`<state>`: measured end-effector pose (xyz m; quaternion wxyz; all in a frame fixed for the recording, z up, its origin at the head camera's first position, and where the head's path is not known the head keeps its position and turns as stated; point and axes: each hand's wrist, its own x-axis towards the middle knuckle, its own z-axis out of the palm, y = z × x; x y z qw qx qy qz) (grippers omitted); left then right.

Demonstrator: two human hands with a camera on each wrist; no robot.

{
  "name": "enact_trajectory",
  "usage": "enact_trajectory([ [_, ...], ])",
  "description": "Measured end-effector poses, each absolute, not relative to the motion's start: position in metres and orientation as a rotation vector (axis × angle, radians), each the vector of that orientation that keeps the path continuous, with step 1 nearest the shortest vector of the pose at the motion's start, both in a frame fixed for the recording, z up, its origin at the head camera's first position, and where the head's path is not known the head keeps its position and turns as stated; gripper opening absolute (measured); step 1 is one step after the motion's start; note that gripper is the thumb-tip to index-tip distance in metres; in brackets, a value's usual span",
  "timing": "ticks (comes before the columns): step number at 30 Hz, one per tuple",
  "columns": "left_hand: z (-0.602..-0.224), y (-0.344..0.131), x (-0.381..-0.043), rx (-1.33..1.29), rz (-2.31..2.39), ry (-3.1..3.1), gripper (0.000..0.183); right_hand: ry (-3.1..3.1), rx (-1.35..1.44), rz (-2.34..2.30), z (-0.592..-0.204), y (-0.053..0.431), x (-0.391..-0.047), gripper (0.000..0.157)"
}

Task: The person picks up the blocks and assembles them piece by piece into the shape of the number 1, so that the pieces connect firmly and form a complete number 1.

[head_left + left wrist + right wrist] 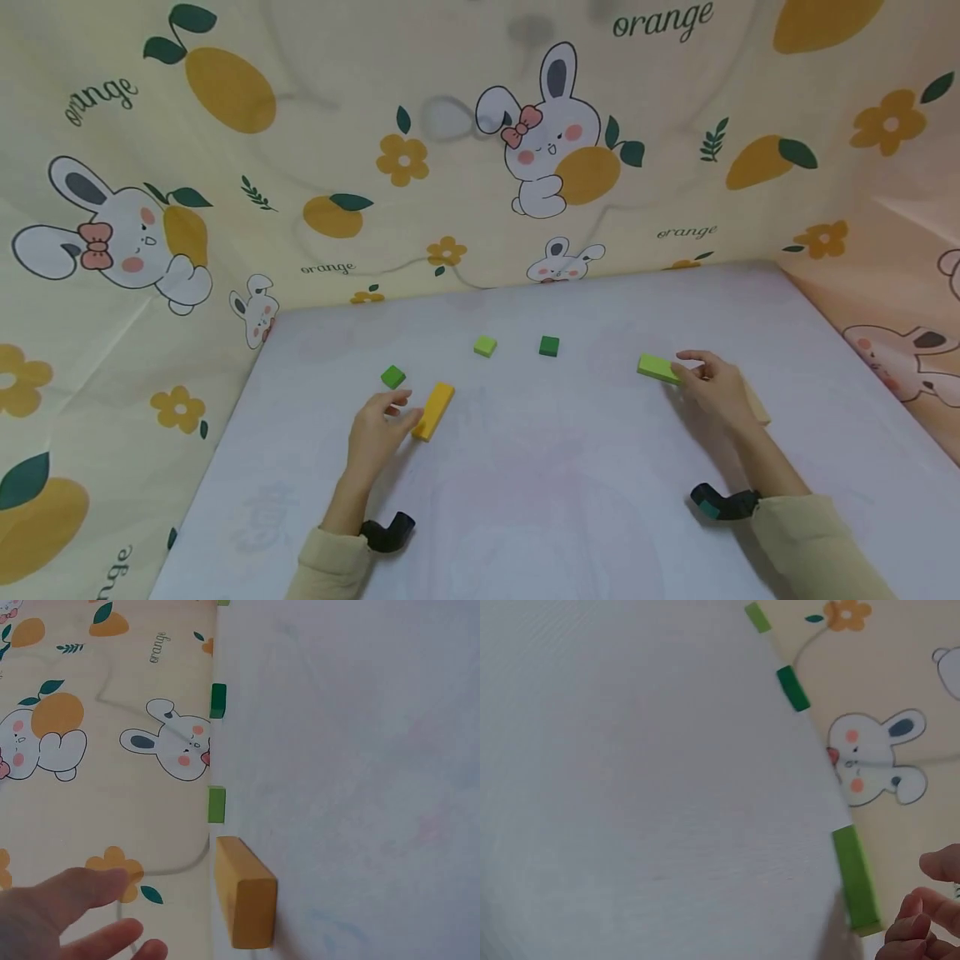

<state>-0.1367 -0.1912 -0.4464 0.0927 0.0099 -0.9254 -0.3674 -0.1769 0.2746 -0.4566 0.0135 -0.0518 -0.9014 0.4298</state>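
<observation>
In the head view my left hand [380, 429] is over the table with fingers loosely bent, its thumb tip overlapping the near end of an orange-yellow rectangular block [437, 408]. The left wrist view shows the fingers [82, 896] apart from that block [253, 911]. On the right, my right hand [716, 390] hovers by a long light green block [657, 368], the thumb overlapping its right end. The right wrist view has this block [856, 881] left of the loosely curled fingers [909, 928]. Partly hidden behind the right hand is a pale beige block [757, 406].
Three small blocks sit farther back on the white table [540, 500]: a green one [393, 377], a light green one [485, 346] and a dark green one [549, 346]. A patterned cloth [450, 67] rises behind the table. Black devices [388, 533] are on both wrists.
</observation>
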Motion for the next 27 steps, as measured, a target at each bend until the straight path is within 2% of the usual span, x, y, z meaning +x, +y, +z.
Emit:
enact_trajectory([
  [17,-0.463,-0.186,-0.128,0.196,-1.235,-2.903,0.050,-2.903,-0.293,1.469,-0.474,0.284,-0.183,0.055],
  [27,-0.467,-0.185,-0.128,0.259,-1.216,-2.909,0.046,-2.905,-0.259,1.497,-0.476,0.283,-0.183,0.053],
])
